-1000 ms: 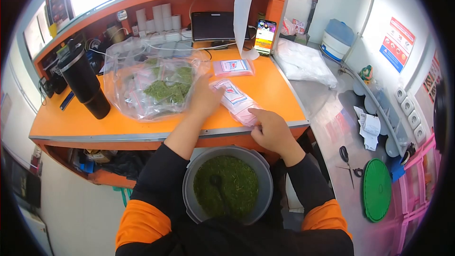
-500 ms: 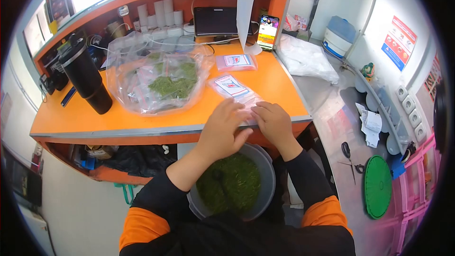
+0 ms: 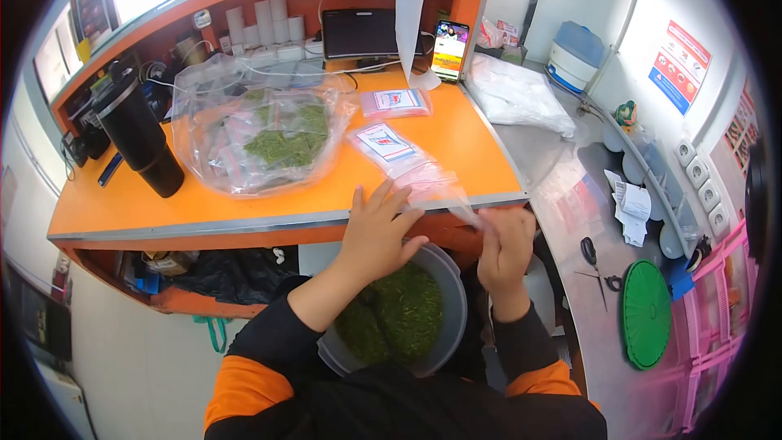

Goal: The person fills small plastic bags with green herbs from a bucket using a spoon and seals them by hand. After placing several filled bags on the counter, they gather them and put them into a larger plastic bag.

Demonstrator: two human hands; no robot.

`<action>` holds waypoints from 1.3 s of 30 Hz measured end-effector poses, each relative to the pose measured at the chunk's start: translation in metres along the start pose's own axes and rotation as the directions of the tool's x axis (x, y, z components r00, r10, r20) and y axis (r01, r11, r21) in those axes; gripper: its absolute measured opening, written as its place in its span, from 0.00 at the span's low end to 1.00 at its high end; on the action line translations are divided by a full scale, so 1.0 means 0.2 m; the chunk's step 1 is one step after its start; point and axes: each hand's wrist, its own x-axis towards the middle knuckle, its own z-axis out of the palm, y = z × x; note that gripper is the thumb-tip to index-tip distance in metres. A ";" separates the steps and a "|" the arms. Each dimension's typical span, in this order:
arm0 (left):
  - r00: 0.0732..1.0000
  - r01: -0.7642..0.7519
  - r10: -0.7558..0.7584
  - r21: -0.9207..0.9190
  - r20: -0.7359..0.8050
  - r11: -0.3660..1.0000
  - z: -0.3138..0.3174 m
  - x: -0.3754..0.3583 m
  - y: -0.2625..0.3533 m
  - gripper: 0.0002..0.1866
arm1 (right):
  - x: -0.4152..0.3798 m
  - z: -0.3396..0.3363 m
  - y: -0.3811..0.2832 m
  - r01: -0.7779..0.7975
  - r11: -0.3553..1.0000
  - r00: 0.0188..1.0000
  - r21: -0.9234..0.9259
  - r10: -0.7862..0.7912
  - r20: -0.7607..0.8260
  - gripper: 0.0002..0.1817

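My left hand (image 3: 379,230) lies with fingers spread at the near end of a pile of small clear plastic bags (image 3: 389,147) printed in blue and red. Thumb and fingers of my right hand (image 3: 507,246) pinch the corner of a clear plastic bag (image 3: 461,205), stretched off the pile over the table's front edge. Behind the pile sits a second stack of printed bags (image 3: 395,102). Below my hands stands a grey bucket (image 3: 458,310) of shredded green stuff, with a dark long-handled utensil in it, partly hidden by my left arm.
A big clear bag (image 3: 199,126) holding small green-filled packets stands on the orange table (image 3: 305,205), beside a black tumbler (image 3: 138,130). At the back are a phone (image 3: 450,50) and a small screen (image 3: 366,33). Scissors (image 3: 590,251) and a green lid (image 3: 647,314) lie on the right counter.
My right hand has moved right and towards me, drawing a clear bag off the pile. My left hand has stayed near the pile, its fingers now more spread.
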 end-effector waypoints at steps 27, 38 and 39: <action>0.580 0.511 -0.004 -0.360 0.814 0.780 -0.24 -0.52 0.08 0.16 | -0.32 0.10 -0.41 -0.445 0.849 0.589 0.286 0.036 0.808 0.10; 0.879 0.465 -0.345 -0.434 0.329 0.772 -0.18 -0.66 0.12 0.11 | -0.40 0.14 -0.38 -0.609 0.746 0.487 0.270 0.082 0.870 0.10; 0.858 0.477 -0.351 -0.331 0.374 0.814 -0.18 -0.65 0.12 0.08 | -0.40 0.15 -0.39 -0.534 0.799 0.552 0.276 0.082 0.830 0.09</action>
